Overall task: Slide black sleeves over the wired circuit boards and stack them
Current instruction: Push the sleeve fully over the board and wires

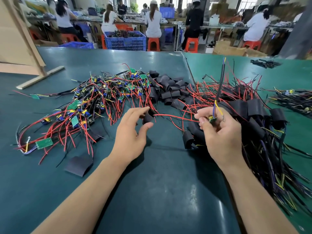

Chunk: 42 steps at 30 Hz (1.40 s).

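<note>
Electronics assembly factory floor: seated workers [152,22] at long benches [168,24], blue crates [125,40], wired-board heaps [104,95].

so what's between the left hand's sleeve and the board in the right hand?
Head view: red wires span the gap from the black sleeve in the left hand toward the circuit board in the right hand, above bare green mat.

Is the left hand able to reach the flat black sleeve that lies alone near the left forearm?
Probably yes. The flat black sleeve lies bare on the green mat, with nothing on it. But the left hand already pinches another sleeve, so it is occupied.
</note>
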Motion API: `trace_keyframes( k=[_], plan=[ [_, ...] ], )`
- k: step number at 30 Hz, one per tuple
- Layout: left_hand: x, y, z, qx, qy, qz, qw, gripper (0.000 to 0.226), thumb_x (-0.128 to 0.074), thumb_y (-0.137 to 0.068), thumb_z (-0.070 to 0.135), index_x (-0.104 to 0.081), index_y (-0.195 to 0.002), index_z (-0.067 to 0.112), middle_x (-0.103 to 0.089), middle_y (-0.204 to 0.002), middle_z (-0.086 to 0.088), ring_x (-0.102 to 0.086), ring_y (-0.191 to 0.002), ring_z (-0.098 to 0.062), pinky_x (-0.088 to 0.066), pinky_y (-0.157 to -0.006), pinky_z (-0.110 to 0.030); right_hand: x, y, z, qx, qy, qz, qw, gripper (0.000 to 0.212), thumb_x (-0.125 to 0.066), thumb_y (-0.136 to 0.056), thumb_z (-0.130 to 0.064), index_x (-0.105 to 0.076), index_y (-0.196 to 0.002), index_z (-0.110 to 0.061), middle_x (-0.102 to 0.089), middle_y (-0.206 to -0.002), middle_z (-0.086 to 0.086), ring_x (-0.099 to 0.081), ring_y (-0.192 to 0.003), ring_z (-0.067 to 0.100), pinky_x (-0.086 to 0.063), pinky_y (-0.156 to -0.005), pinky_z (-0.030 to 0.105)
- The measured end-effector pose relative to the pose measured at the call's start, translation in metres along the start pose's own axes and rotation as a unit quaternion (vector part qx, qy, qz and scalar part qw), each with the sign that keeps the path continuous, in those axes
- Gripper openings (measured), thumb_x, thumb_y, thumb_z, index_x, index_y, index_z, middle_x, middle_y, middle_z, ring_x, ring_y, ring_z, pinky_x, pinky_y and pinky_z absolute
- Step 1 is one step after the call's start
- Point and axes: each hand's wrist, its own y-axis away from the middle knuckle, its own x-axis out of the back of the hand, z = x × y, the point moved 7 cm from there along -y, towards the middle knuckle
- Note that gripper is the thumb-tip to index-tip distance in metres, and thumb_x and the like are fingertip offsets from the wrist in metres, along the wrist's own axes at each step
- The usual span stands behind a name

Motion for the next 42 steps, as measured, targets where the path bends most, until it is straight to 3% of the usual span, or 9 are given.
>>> trace_keyframes(
  k=[6,11,16,18,23,27,33,37,42],
  plan=[
    [-0.003,0.001,0.000,0.000,0.016,-0.019,1.000,0.042,-0.069,-0.087,0.001,-0.061,-0.126,0.013,-0.059,-0.117,0.004,-0.054,-0.112,-0.012,-0.042,-0.097,-0.026,-0.002,0.001,0.004,-0.005,0.012,-0.008,1.000,0.020,-0.057,-0.086,-0.008,-0.065,-0.088,-0.026,-0.069,-0.088,-0.019,-0.061,-0.079,0.006,-0.049,-0.077,0.025],
    [-0.007,0.002,0.003,-0.039,-0.014,-0.036,0.999,0.040,-0.069,-0.088,0.010,-0.063,-0.127,0.010,-0.058,-0.119,0.002,-0.050,-0.114,-0.015,-0.039,-0.102,-0.027,-0.007,0.003,0.004,0.009,0.023,-0.039,0.999,0.022,-0.059,-0.088,0.001,-0.066,-0.088,-0.020,-0.068,-0.088,-0.016,-0.062,-0.082,0.006,-0.045,-0.077,0.015],
    [-0.014,0.004,0.011,-0.091,-0.089,-0.061,0.990,0.042,-0.073,-0.082,0.009,-0.066,-0.123,0.008,-0.063,-0.115,-0.004,-0.055,-0.106,-0.028,-0.043,-0.094,-0.045,-0.006,0.004,-0.001,0.017,0.010,-0.060,0.998,0.026,-0.060,-0.088,0.005,-0.066,-0.086,-0.021,-0.070,-0.089,-0.013,-0.063,-0.075,0.010,-0.042,-0.068,0.010],
    [-0.015,0.006,0.015,-0.119,-0.107,-0.071,0.984,0.043,-0.075,-0.080,0.009,-0.067,-0.122,0.010,-0.063,-0.114,-0.004,-0.055,-0.104,-0.027,-0.042,-0.088,-0.042,-0.005,0.003,-0.003,0.010,-0.006,-0.058,0.998,0.021,-0.062,-0.087,0.000,-0.067,-0.086,-0.020,-0.069,-0.085,-0.014,-0.062,-0.072,0.009,-0.044,-0.068,0.011],
    [-0.024,0.014,0.031,-0.188,-0.113,-0.109,0.970,0.041,-0.071,-0.086,0.019,-0.064,-0.126,0.009,-0.062,-0.115,-0.006,-0.058,-0.104,-0.027,-0.043,-0.085,-0.042,-0.014,0.006,0.001,-0.076,-0.157,-0.047,0.983,0.009,-0.068,-0.084,-0.017,-0.074,-0.088,-0.023,-0.069,-0.087,-0.001,-0.065,-0.073,0.015,-0.056,-0.076,0.031],
    [-0.021,0.014,0.036,-0.178,-0.077,-0.089,0.977,0.041,-0.070,-0.087,0.019,-0.064,-0.126,0.007,-0.061,-0.114,-0.007,-0.056,-0.104,-0.025,-0.043,-0.088,-0.042,-0.021,0.008,0.004,-0.118,-0.205,-0.059,0.970,0.025,-0.066,-0.084,-0.040,-0.078,-0.092,-0.019,-0.070,-0.092,0.003,-0.067,-0.082,0.019,-0.052,-0.083,0.036],
    [-0.018,0.014,0.040,-0.163,-0.026,-0.085,0.983,0.040,-0.070,-0.087,0.018,-0.064,-0.124,0.004,-0.062,-0.113,-0.008,-0.056,-0.104,-0.022,-0.046,-0.089,-0.046,-0.020,0.005,0.004,-0.144,-0.241,-0.066,0.958,0.017,-0.078,-0.075,-0.024,-0.079,-0.091,-0.029,-0.074,-0.093,-0.008,-0.066,-0.088,0.014,-0.050,-0.085,0.033],
    [-0.018,0.014,0.041,-0.161,-0.017,-0.086,0.983,0.037,-0.070,-0.087,0.019,-0.066,-0.121,0.004,-0.063,-0.113,-0.008,-0.058,-0.104,-0.024,-0.047,-0.090,-0.047,-0.020,0.005,0.002,-0.133,-0.258,-0.061,0.955,0.018,-0.073,-0.073,-0.013,-0.080,-0.083,-0.027,-0.074,-0.090,-0.005,-0.065,-0.087,0.011,-0.050,-0.080,0.022],
    [-0.020,0.013,0.042,-0.135,0.026,-0.101,0.985,0.036,-0.067,-0.089,0.017,-0.065,-0.122,0.004,-0.063,-0.116,-0.006,-0.060,-0.107,-0.023,-0.048,-0.093,-0.046,-0.024,0.006,0.000,-0.137,-0.289,-0.082,0.944,0.024,-0.076,-0.070,-0.007,-0.077,-0.088,-0.023,-0.074,-0.085,0.002,-0.071,-0.093,0.020,-0.054,-0.084,0.025]
  ],
)
